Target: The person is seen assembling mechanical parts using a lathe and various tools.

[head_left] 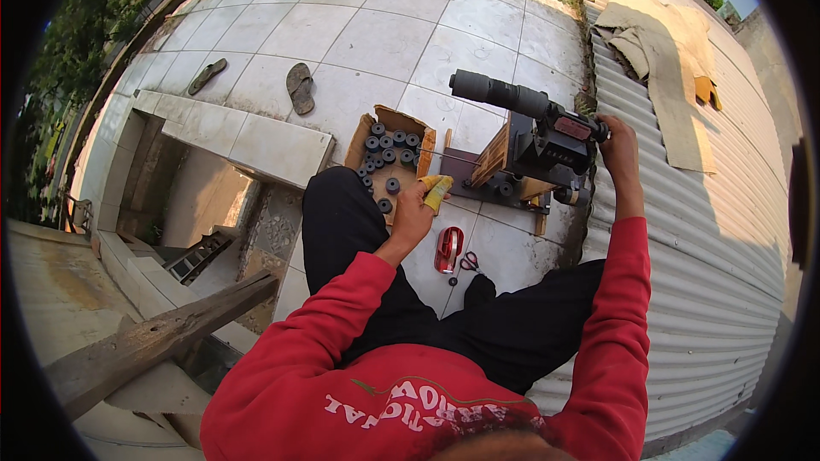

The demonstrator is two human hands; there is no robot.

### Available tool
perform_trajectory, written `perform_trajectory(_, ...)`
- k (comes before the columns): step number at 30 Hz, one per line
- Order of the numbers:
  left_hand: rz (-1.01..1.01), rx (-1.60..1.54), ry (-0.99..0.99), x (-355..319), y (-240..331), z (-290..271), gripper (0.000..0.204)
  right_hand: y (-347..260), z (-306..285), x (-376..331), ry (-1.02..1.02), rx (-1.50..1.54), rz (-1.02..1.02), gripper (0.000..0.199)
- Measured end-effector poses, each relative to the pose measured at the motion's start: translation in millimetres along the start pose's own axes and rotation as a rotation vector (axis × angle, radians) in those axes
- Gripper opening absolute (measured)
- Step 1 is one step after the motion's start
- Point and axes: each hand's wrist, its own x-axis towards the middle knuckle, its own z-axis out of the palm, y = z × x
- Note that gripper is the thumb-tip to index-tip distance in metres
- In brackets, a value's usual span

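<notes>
My right hand [621,151] closes round the small dark knob [603,131] at the right end of a black machine [551,152]. A long black ribbed cylinder [495,91] sticks out of the machine to the left. Wooden supports [493,156] carry it above a dark base board [461,172]. My left hand [413,215] is at the right edge of an open cardboard box [360,138], its fingers closed on a yellow cloth [438,193]. Several dark grey rolls [389,155] lie in the box.
Between my legs lie a red-framed tool [448,249], small scissors [469,261] and a small black ring [453,282]. Two sandals [300,89] rest on the tiles. A stair opening [196,179] and wooden beam [162,346] are left; corrugated roofing [683,290] lies right.
</notes>
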Motion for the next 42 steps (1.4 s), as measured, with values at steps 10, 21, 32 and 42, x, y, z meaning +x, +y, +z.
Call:
perform_trajectory(10,0.114,-0.024,0.038,2,-8,3,0.027,-15,-6,2,-0.046,-0.037,0.078,0.05)
perform_trajectory(21,0.102,-0.031,-0.018,-1,0,2,0.028,15,32,-17,-0.117,-0.075,0.029,0.02)
perform_trajectory(32,0.212,-0.175,-0.026,23,41,6,0.03,0,33,-33,-0.212,-0.253,0.116,0.016)
perform_trajectory(42,0.209,-0.185,0.047,54,105,17,0.039,-28,46,-73,0.014,-0.041,0.149,0.017)
